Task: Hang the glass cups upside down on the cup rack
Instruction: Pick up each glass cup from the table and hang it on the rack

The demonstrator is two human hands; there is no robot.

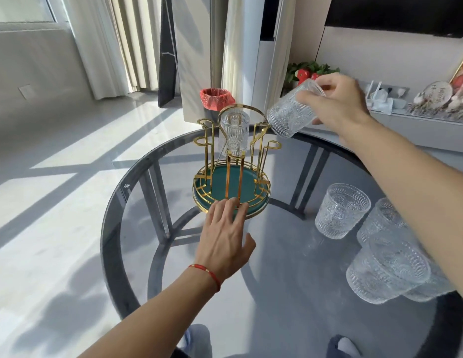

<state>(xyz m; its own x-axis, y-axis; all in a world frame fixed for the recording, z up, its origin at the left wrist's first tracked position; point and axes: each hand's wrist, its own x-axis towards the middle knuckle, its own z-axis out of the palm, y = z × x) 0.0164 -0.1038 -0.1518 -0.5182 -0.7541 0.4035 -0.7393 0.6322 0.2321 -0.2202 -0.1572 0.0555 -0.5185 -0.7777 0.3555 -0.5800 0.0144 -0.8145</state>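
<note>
Glass cups crowd the table beneath the right hand.

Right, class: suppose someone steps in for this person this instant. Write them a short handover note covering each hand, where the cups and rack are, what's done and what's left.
Right hand: holds a glass cup by its base, tilted mouth-down, beside the upper right prongs of the cup rack; not yet hung.
Left hand: open, fingers resting on the rim of the rack's green base, apparently steadying it.
Done: one hung cup sits upside down on a prong.
Left: seat the held cup, then hang the upright cups standing on the glass table at the right, at least three, partly hidden by the right arm.
</note>
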